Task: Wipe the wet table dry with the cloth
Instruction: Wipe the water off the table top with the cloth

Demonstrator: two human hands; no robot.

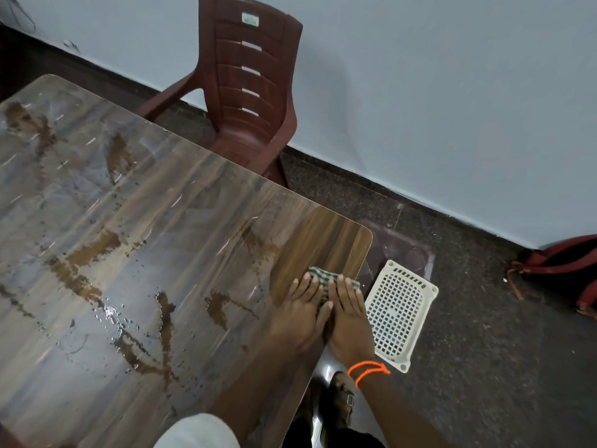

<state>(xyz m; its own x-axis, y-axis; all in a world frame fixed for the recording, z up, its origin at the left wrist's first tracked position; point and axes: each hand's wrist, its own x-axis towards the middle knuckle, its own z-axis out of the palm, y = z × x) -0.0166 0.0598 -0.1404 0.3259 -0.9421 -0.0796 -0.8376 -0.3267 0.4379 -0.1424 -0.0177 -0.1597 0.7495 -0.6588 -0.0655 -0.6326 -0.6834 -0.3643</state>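
Both hands, the left hand and the right hand, press flat with straight fingers on one checked cloth, near the table corner. The cloth looks soft and light, so pressing from above probably suits it. One basket lies right of the hands, one chair beyond them.

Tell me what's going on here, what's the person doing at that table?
A person is drying a wet table. Both hands, left hand and right hand, press flat side by side on a checked cloth near the table's right corner. That corner looks dry; puddles and droplets cover the rest. A white basket lies on the floor beside the table.
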